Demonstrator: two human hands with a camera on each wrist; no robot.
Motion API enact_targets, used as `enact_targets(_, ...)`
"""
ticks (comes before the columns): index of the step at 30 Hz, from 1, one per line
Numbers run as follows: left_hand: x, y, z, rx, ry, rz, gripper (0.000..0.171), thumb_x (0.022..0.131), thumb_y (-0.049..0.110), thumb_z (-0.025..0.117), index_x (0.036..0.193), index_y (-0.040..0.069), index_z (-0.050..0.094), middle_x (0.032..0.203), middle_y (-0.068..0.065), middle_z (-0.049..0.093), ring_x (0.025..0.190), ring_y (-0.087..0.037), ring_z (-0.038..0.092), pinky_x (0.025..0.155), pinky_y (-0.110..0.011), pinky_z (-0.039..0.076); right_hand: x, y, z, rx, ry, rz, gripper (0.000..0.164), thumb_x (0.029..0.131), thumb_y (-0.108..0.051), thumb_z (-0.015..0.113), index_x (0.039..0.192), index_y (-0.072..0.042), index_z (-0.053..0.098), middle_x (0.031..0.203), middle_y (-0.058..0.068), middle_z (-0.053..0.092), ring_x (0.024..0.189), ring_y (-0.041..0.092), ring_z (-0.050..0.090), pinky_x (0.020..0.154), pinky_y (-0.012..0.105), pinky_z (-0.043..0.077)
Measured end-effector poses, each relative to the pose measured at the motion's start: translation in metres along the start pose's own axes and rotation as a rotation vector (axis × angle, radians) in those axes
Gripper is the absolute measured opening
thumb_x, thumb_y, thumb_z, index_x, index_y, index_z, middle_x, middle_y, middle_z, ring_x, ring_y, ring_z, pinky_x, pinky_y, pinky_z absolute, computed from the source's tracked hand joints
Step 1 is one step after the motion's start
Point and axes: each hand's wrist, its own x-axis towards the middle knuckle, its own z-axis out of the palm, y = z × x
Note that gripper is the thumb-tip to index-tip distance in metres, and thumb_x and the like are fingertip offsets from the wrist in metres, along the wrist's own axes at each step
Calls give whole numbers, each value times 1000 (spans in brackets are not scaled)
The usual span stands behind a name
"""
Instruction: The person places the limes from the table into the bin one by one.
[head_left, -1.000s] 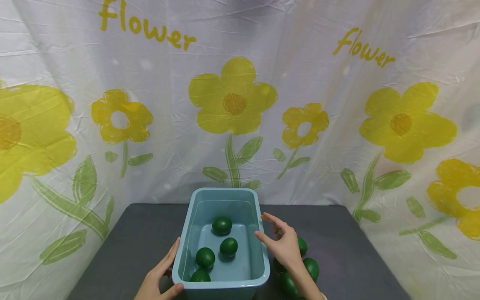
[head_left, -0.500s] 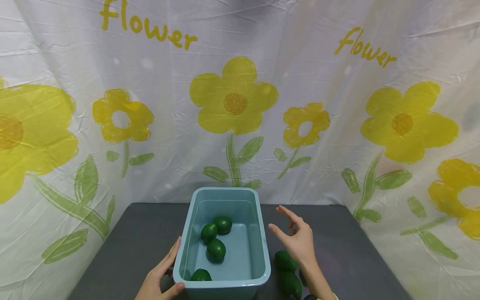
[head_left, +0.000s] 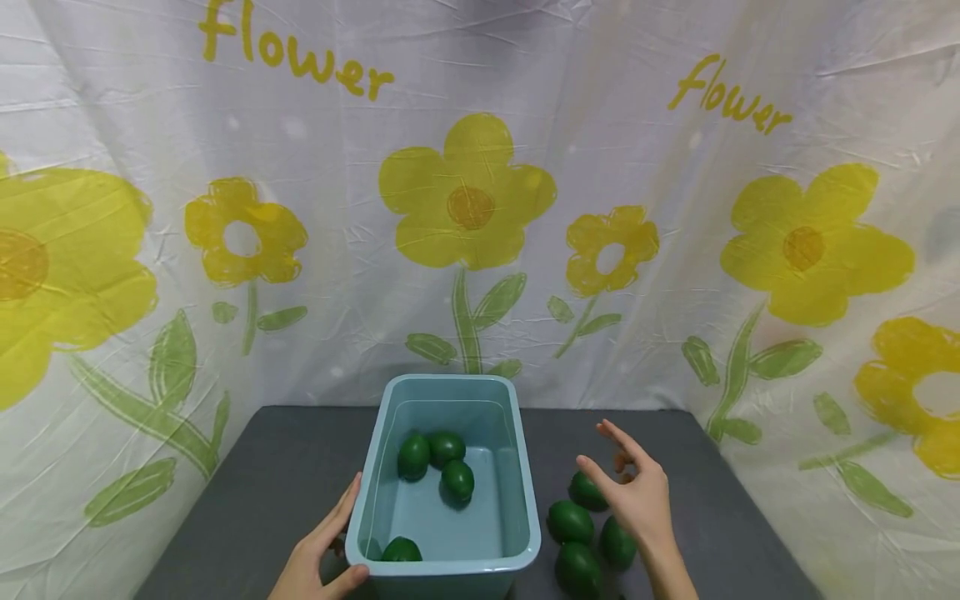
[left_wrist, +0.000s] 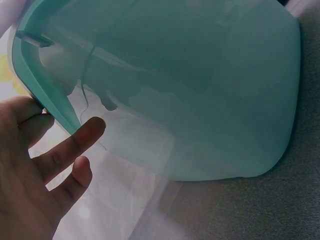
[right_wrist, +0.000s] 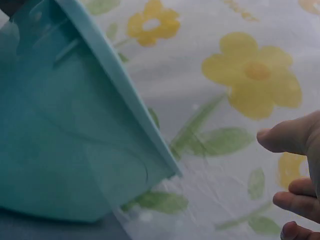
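Note:
A light blue plastic bin [head_left: 480, 568] stands in front of me with several dark green avocados inside. Three of them, including one avocado [head_left: 457, 481], cluster toward its back left; another avocado [head_left: 402, 550] lies by the near wall. My left hand [head_left: 318, 546] grips the near left corner of the bin, thumb at the front rim and fingers along the side. Right of the bin, my right hand [head_left: 636, 492] hovers with thumb and fingers spread apart, holding nothing. Just beside its thumb is a loose avocado [head_left: 587, 492], partly covered by the hand.
More avocados lie on the dark grey table [head_left: 720, 533] right of the bin, among them one avocado [head_left: 579, 571] near the front. A white curtain [head_left: 337, 208] printed with yellow flowers encloses the back and both sides.
My right hand has moved right, away from the bin's rim, uncovering the loose avocados. Inside the bin, avocados have rolled toward the back left. My left hand has stayed put.

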Motion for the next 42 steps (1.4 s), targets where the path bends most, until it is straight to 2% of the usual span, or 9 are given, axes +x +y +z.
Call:
enact_targets(5,1,1,-1,4,0,-11,82,100,25,72,169,21,29,172,-14,30,122,-12,54,70,-28,51,-5,13,-12,-57,-11,55,64,90,-29,88,148,-17,64,94,0,60,57,8,29,49,23,30)
enact_targets(8,1,2,-1,7,2,-15,82,100,25,72,169,21,29,172,-15,30,120,-12,55,70,-28,51,-8,21,-19,-88,-32,91,65,91,-32,87,149,-18,62,92,2,57,51,3,20,48,23,30)
enact_targets(13,2,1,-2,10,3,-20,82,100,25,72,169,19,29,171,-15,30,121,-13,55,71,-28,52,-15,35,-28,-166,-64,161,69,91,-42,85,151,-19,60,89,3,53,57,9,28,52,25,31)
enact_targets(19,3,1,-2,10,-2,-29,82,100,25,71,170,21,28,172,-13,29,115,-10,54,70,-27,50,-23,51,-32,-242,-111,228,75,89,-49,85,150,-12,61,96,1,62,60,13,29,55,26,29)
enact_targets(25,3,0,-3,27,8,2,81,100,22,71,170,19,29,171,-11,29,114,-8,53,69,-28,49,-27,69,-31,-303,-202,265,78,87,-50,86,146,-5,64,120,10,74,55,15,34,53,28,30)
enact_targets(29,3,-2,-1,17,12,7,81,100,21,71,169,20,30,166,19,26,113,-6,53,69,-28,49,-27,82,-33,-371,-320,256,79,84,-45,90,142,2,64,132,20,71,79,33,68,69,41,56)
enact_targets(32,1,-4,1,6,7,6,80,100,21,70,170,23,30,159,36,23,115,-4,53,71,-28,50,-27,91,-37,-425,-397,245,84,81,-42,92,141,7,62,133,25,69,115,49,66,91,60,55)
enact_targets(33,1,-4,2,4,6,6,80,100,21,70,170,22,30,158,37,23,116,-3,54,72,-28,50,-27,94,-39,-435,-419,251,85,80,-42,93,141,9,62,133,25,69,117,51,65,92,62,54)
enact_targets(42,0,-3,2,5,14,-7,80,100,21,70,170,22,29,167,4,29,115,-3,56,73,-29,52,-27,109,-36,-468,-502,272,85,75,-37,97,136,10,63,130,27,69,116,50,64,94,64,52)
